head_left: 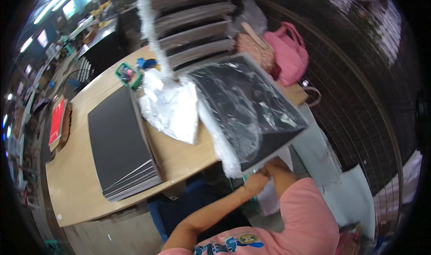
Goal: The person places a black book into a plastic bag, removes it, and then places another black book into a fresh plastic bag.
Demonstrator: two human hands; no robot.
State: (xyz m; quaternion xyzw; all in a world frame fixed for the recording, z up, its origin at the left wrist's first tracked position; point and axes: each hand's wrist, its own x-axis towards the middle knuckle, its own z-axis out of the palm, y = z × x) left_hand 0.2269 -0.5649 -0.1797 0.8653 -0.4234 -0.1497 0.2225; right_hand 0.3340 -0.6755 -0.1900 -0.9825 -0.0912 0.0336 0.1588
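Just below the near edge of the dark panel [244, 104] in the head view, your left hand [257, 182] looks loosely curled, close by your right hand [272, 166]. How far either is open, and whether it grips anything, I cannot tell. Your left forearm slants up and rightward from a bent elbow; your right reaches up and leftward from its sleeve. The panel, mostly under clear plastic, lies at the right of the wooden table [188, 158].
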